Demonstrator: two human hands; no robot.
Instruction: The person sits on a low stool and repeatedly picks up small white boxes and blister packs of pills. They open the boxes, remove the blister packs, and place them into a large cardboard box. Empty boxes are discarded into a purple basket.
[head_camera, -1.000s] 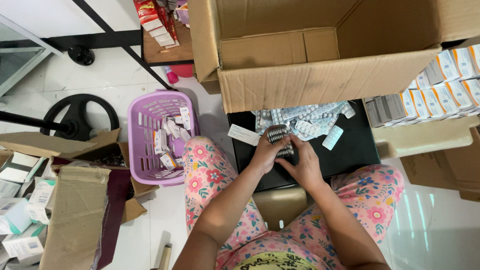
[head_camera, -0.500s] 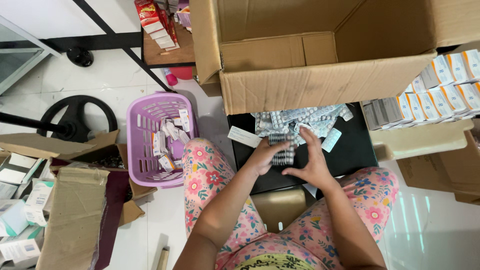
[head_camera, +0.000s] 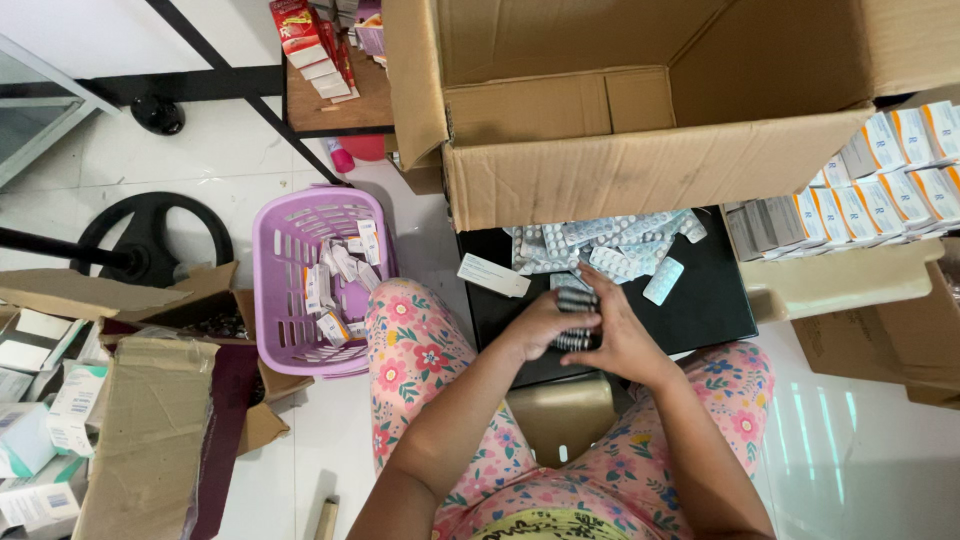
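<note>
- Gripping a stack of blister strips (head_camera: 577, 318) from both sides, the left hand (head_camera: 540, 327) and right hand (head_camera: 622, 340) close around it over the black tray (head_camera: 715, 300).
- Loose blister packs (head_camera: 600, 245) lie at 12 o'clock from the stack, below the cardboard box (head_camera: 640, 110).
- At 9 o'clock stands a purple basket (head_camera: 285, 290) of small cartons.

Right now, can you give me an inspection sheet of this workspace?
Surface: black tabletop over the person's lap, partly under a big open cardboard box.
Job's things: stack of blister strips held upright; loose blister strips piled behind; white paper slip.
Clutter: purple basket of small cartons; torn cardboard at left.
Grippers: left hand and right hand clasp the stack.
Cables: nothing seen.
Surroundings: rows of white cartons at right; white tiled floor.
</note>
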